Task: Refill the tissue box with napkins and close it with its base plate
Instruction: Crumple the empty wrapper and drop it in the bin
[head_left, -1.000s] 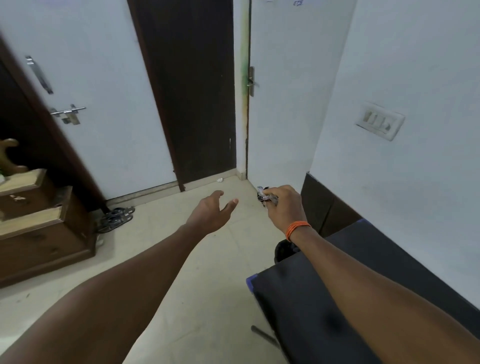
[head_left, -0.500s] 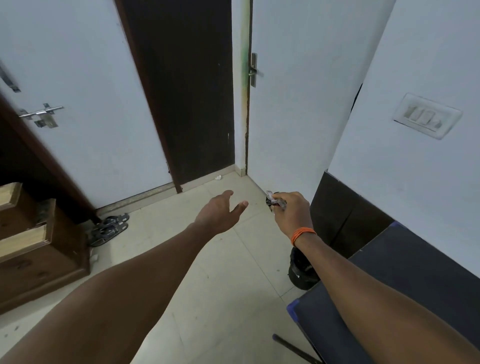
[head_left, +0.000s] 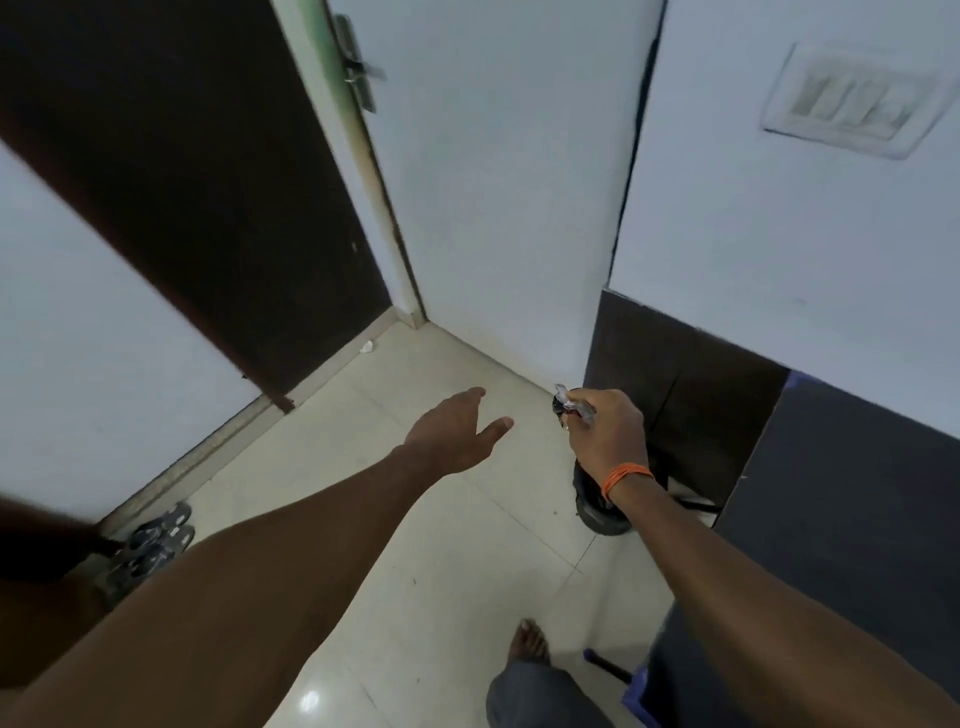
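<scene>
Single view, head-worn, wide-angle. Looks forward and steeply down from standing height. Both forearms enter from bottom edge, left hand (head_left: 457, 434) and right hand (head_left: 608, 434) near frame centre. Tiled floor (head_left: 415, 519) fills lower middle; room corner with dark door (head_left: 208, 182) ahead. Bare foot (head_left: 530, 642) at bottom edge, directly below camera. Edges bent by lens. No second view.
</scene>
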